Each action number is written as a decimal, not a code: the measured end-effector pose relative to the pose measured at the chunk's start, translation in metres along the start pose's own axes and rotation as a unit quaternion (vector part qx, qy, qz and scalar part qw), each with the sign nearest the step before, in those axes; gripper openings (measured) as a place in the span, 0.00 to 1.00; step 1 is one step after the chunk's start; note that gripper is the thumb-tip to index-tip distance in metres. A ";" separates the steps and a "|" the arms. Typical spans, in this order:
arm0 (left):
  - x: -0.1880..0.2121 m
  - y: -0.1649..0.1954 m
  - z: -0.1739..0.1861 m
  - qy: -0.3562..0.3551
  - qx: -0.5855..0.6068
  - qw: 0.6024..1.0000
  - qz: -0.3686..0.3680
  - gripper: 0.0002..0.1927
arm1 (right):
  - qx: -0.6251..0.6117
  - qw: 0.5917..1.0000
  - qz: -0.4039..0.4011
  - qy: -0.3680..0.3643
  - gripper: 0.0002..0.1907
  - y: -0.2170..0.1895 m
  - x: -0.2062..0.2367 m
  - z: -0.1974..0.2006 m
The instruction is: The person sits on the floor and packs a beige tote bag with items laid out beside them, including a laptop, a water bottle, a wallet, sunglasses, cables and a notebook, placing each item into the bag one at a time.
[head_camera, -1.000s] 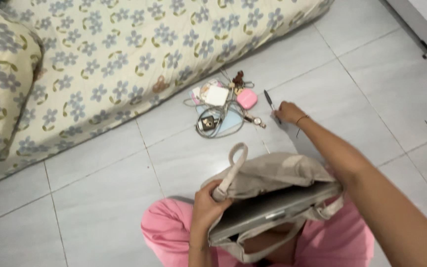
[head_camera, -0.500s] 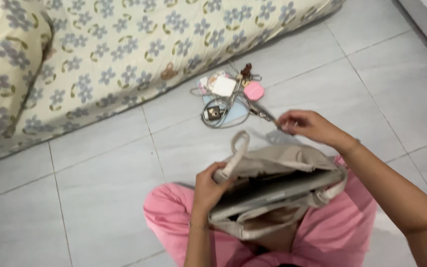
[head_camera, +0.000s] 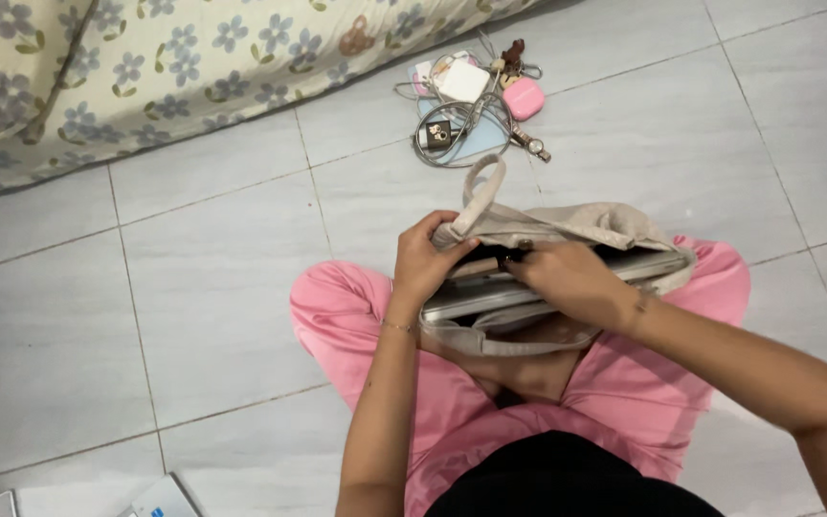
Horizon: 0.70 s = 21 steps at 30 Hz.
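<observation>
A beige cloth bag [head_camera: 586, 225] rests on my lap, over my pink trousers [head_camera: 337, 311]. A grey laptop [head_camera: 476, 299] lies inside it, its edge showing at the opening. My left hand [head_camera: 423, 263] grips the bag's rim at the base of its strap and holds the mouth apart. My right hand [head_camera: 571, 282] lies across the opening with its fingertips tucked inside, so whatever they hold is hidden.
On the tiles beyond the bag lies a small pile: a pink round case [head_camera: 524, 98], a white box [head_camera: 461, 81], coiled cables [head_camera: 471, 129] and a wristwatch [head_camera: 533, 146]. A flowered mattress [head_camera: 145, 67] runs along the top left. White papers [head_camera: 160, 498] lie at the bottom left.
My right hand took a thin dark thing from the floor by the pile and came back to the bag, where its fingers now reach inside. My left hand stayed on the bag's rim.
</observation>
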State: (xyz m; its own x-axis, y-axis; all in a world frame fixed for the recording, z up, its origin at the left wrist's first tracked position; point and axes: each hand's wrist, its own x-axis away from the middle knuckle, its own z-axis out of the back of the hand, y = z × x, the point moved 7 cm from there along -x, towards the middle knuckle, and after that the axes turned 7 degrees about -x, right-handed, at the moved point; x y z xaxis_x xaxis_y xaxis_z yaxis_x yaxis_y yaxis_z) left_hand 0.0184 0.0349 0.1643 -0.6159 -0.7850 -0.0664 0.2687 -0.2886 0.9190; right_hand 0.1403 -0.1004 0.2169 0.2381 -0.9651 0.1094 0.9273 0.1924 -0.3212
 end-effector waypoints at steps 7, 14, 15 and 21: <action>0.001 0.001 0.000 0.002 -0.012 1.000 -0.011 0.19 | -0.114 0.956 -0.147 -0.227 0.16 0.042 -0.052 -0.091; 0.004 -0.002 -0.001 -0.007 -0.013 0.999 0.030 0.19 | -0.140 0.944 -0.049 -0.295 0.19 0.043 -0.069 -0.126; 0.004 -0.002 0.000 -0.008 -0.020 0.999 0.037 0.19 | -0.171 0.943 -0.032 -0.285 0.20 0.043 -0.065 -0.120; 0.009 0.007 0.003 -0.022 -0.034 0.998 0.044 0.21 | -0.518 0.830 -0.060 -0.196 0.20 0.161 -0.054 -0.052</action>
State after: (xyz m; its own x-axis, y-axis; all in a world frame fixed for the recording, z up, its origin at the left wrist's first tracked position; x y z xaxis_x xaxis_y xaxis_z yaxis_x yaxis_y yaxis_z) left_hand 0.0125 0.0278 0.1709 -0.6196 -0.7842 0.0326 0.3723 -0.2571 0.8918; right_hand 0.2618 -0.0263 0.1099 0.4264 -0.7947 0.4321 0.2534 -0.3536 -0.9004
